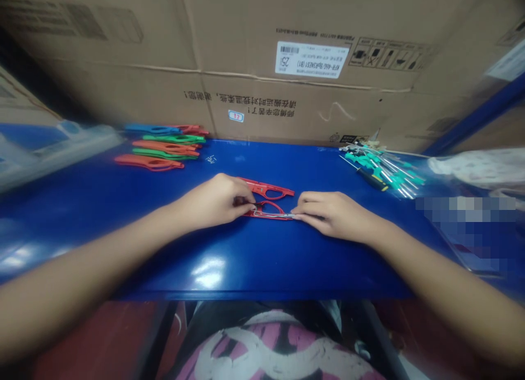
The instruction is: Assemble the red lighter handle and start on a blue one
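Handling the red pieces: a person's two bare hands work at the middle of a blue table (307, 270), elbows wide.
Left hand: the left hand (229, 202) has thumb and forefinger closed on a small dark part (260, 205), too small to identify, beside the loop of the nearer red piece (270, 217).
Right hand: the right hand (336, 213) has thumb and fingertips pinched on the end of a slim pale rod (283, 215), which lies along that same piece.
Second red piece: the farther red piece (268, 190) lies just beyond, its left end partly behind the left hand.
Coloured stack: blue, red, green and orange pieces (162, 147), similar in shape, lie in a row at the far left.
Right-hand pile: teal-handled metal rods (389, 169) lie in a loose bundle, with a black-and-yellow screwdriver (373, 179) at its near side.
Far right: a clear plastic bag (471, 165) rests near the bundle.
Backdrop: a large cardboard box (143, 90) stands behind, its printing upside down, with a white label (311, 60) and a small blue-edged sticker (236, 116).
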A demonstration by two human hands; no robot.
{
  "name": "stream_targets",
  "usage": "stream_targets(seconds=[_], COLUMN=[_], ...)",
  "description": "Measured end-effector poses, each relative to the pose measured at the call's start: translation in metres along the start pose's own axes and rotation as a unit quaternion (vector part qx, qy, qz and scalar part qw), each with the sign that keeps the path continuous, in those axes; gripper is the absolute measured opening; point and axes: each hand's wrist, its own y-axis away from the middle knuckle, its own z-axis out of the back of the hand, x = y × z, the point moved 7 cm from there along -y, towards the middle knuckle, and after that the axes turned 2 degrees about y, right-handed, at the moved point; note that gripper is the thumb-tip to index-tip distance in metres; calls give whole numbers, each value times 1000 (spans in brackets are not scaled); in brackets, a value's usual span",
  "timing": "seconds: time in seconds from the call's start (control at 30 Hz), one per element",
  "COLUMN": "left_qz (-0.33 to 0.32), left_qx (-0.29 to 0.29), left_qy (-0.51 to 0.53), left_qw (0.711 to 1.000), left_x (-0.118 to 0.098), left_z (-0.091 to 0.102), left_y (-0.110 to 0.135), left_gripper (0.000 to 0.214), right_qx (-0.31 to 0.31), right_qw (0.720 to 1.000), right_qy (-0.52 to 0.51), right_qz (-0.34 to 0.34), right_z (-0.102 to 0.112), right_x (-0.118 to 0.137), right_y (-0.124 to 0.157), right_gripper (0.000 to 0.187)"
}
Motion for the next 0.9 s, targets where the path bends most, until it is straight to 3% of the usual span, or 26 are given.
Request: stream_targets(seconds=[0.27,0.43,0.57,0.7,0.83,0.9], left_qz=[-15,-7,-10,-12,-4,-6], left_qx=[-1,-5,-9,-17,-23,-24], left_qy=[11,12,14,26,22,21], left_qw=[1000,1000,1000,999,999,999], left_x=[-2,-1,-2,-2,0,1], left_z=[-1,-3,-5,-6,-8,-9], left_y=[1,1,0,0,0,0], left_gripper=[9,9,9,9,10,10], right_qx=[-5,18,15,31,105,145], right_qw=[993,994,998,984,945,935], right_qy=[115,108,-7,-113,-171,-155], right_qz=[20,0,-60,-133,-258,-285], right_z=[4,5,7,2,-9,-10], right_x=[6,3,-6,-15,-26,-27], right_y=[-2,-3,-8,-19,-28,-32], right_gripper=[30,34,17,9,8,10])
